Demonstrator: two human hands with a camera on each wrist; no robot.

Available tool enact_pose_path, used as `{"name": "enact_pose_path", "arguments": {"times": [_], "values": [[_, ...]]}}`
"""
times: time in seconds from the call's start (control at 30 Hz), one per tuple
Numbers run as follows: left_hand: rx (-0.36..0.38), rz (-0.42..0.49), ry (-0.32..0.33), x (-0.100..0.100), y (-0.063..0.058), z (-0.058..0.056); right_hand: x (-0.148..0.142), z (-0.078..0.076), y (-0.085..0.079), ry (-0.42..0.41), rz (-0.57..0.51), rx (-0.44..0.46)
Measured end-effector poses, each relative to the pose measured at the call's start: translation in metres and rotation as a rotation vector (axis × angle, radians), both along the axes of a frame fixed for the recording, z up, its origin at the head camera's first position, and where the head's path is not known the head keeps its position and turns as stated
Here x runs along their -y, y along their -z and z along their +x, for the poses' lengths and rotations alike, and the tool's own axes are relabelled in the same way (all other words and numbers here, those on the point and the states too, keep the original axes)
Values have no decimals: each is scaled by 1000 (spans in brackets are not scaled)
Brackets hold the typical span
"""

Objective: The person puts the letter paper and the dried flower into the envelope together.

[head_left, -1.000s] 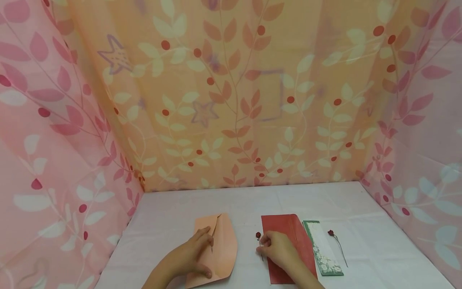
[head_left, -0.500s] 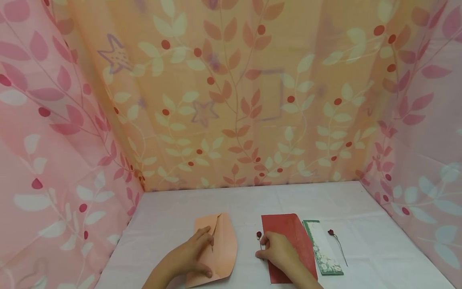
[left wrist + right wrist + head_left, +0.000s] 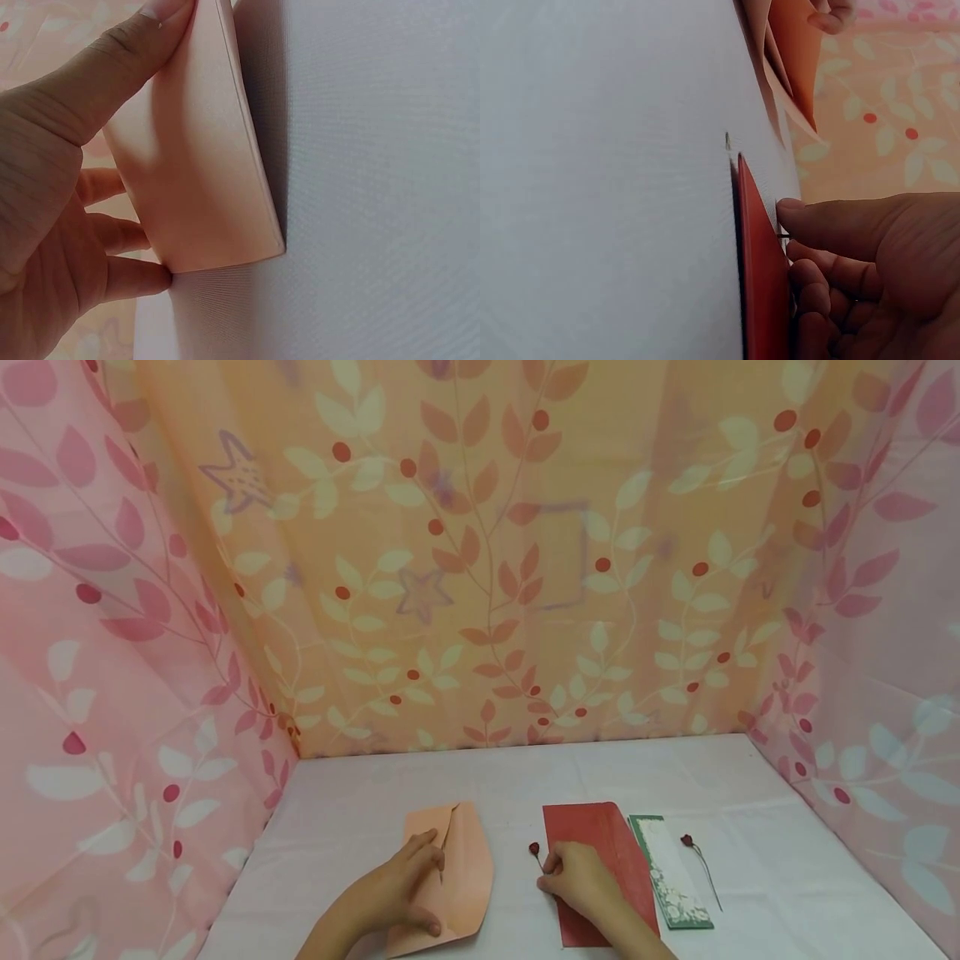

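A peach envelope [image 3: 465,893] with its flap opened to the right lies under my left hand [image 3: 393,885]. In the left wrist view the thumb is on the envelope [image 3: 202,202] and the other fingers curl at its side edge, holding it slightly tilted off the cloth. My right hand [image 3: 581,877] pinches the thin stem of a small dried red rose [image 3: 534,848] between thumb and index finger; the lower stem is hidden by the fingers. Beneath this hand a red envelope [image 3: 592,827] lies flat, with its flap side to the right.
Right of the red envelope lies a long white card [image 3: 670,868] with a green border and white flowers. Beyond it is a second dried red rose [image 3: 687,841] with a bent stem. White cloth covers the table [image 3: 510,772]; a floral curtain [image 3: 480,560] stands behind and at both sides.
The rose head has tipped to the left, and my right fingertips have shifted slightly to the right with its stem. The left hand and its envelope stay put.
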State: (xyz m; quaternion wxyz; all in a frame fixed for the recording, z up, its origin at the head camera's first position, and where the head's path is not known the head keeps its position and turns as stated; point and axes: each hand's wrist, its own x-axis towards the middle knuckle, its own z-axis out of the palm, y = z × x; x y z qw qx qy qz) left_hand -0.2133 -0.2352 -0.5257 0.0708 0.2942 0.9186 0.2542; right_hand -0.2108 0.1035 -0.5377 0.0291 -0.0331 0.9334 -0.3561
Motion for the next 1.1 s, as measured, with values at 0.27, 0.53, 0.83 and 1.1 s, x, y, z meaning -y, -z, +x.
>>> {"name": "enact_pose_path", "arguments": {"times": [0.27, 0.53, 0.83, 1.1], "values": [[19, 10, -6, -2, -3, 1, 1, -1, 1, 10, 18, -38], [42, 23, -13, -1, -1, 3, 1, -2, 2, 6, -2, -61], [18, 17, -11, 1, 7, 1, -7, -6, 3, -58, -121, -25], [4, 17, -2, 1, 3, -1, -11, -14, 3, -92, -239, 5]]}}
